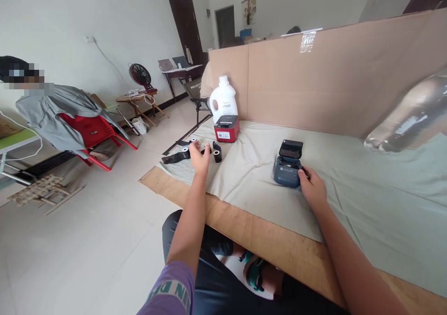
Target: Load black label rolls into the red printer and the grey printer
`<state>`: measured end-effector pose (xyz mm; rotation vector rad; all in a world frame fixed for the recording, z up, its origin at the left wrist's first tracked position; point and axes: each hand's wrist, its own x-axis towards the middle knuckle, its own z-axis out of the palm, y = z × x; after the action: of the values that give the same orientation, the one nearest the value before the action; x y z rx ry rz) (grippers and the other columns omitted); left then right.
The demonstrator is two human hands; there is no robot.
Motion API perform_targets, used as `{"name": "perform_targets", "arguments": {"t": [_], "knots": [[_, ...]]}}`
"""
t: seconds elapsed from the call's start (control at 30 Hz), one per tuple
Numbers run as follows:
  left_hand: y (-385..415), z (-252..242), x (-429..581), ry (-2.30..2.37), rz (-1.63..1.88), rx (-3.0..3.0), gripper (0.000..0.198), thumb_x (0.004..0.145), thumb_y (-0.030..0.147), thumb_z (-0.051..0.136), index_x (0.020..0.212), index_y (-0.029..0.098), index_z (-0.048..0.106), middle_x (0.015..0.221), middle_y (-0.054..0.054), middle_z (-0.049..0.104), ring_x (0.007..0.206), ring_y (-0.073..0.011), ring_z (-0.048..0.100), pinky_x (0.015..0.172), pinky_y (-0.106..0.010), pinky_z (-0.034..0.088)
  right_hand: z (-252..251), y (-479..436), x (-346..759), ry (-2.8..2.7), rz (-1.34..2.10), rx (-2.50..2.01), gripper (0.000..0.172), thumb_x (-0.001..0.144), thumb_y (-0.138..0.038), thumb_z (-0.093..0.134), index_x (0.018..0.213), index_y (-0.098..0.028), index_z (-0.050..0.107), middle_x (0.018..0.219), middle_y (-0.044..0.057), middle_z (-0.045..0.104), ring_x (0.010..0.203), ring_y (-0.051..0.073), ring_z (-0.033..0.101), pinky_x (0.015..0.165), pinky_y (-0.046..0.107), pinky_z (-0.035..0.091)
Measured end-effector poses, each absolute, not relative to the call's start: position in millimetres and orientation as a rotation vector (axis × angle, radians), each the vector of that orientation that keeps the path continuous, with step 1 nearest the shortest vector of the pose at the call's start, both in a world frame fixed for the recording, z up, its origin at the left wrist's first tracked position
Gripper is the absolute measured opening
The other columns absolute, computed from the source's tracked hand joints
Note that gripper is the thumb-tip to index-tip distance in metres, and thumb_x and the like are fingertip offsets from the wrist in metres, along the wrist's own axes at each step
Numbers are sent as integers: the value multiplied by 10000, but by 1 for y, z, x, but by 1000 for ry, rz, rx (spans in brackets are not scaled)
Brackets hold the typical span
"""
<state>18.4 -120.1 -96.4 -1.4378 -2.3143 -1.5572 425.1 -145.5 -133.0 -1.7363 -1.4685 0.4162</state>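
A dark blue label printer (287, 171) sits on the cloth-covered table with its black lid (291, 149) raised. My right hand (313, 187) grips the printer's right side, thumb at its front corner. Further left, my left hand (200, 158) hovers over several black rolls, with its thumb and fingers apart and nothing visible between them. Just right of that hand stands a small black roll (217, 156) with a pale core. To its left lies a black strip (175, 157), partly unwound. Fingers of the left hand hide some of the rolls.
Behind the rolls stand a red box-shaped device (226, 132) with a black top and a white jug (223, 96). A cardboard sheet (275, 82) walls the table's back. Clear plastic wrap (401, 117) lies at right. At far left, a person sits on a red chair (87, 131).
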Motion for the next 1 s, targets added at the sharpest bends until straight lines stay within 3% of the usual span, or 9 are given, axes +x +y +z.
{"name": "perform_targets", "arguments": {"t": [0.17,0.33,0.53,0.7,0.77,0.87,1.0], "knots": [[-108,-99,7,-2277,-1148,-1518,451,897,303,594,1345,256,566,1356,-118,613,1304,-316,487,1097,-475,313,-134,-145,425,-1471,413,-1729,546,911,-516,432,1271,-178,665,977,113,734,837,257,641,820,399,477],[-96,-110,16,-2299,-1041,-1576,310,874,196,577,1158,272,675,1328,-71,653,1247,-277,549,1183,-496,166,-135,-143,426,-1461,440,-1746,573,902,-529,431,1289,-172,654,1011,119,734,742,239,632,758,392,479],[-108,-94,15,-2401,-1145,-1440,124,892,216,538,942,224,651,997,-85,713,1002,-254,653,1108,-443,300,-137,-143,427,-1476,480,-1716,589,900,-545,418,1281,-159,646,1002,119,733,714,230,613,761,400,482],[-138,-58,59,-2143,-1813,-1437,137,964,354,472,1020,244,532,1235,-103,626,1255,-224,550,1012,-372,434,-111,-158,417,-1387,246,-1584,590,843,-504,490,1262,-117,639,1215,173,650,607,156,517,771,395,499],[-149,-48,99,-2032,-2189,-1482,144,961,370,461,1048,257,474,1329,-102,569,1318,-206,505,989,-356,459,-82,-163,413,-1397,256,-1448,522,853,-489,506,1214,-145,660,1182,147,662,569,134,479,700,355,496],[-160,-47,164,-1732,-2742,-1908,251,847,400,627,940,261,440,1304,-65,589,1230,-201,581,939,-342,497,-28,-162,407,-1539,569,-1281,413,890,-493,506,1083,-188,708,992,85,716,642,159,546,657,310,487],[-159,-66,222,-1511,-3103,-2341,400,724,459,768,864,244,461,1214,-49,639,1016,-175,676,880,-334,532,19,-142,403,-1862,1012,-1206,410,867,-482,554,1115,-199,717,1013,63,722,747,182,619,661,292,496]]}}
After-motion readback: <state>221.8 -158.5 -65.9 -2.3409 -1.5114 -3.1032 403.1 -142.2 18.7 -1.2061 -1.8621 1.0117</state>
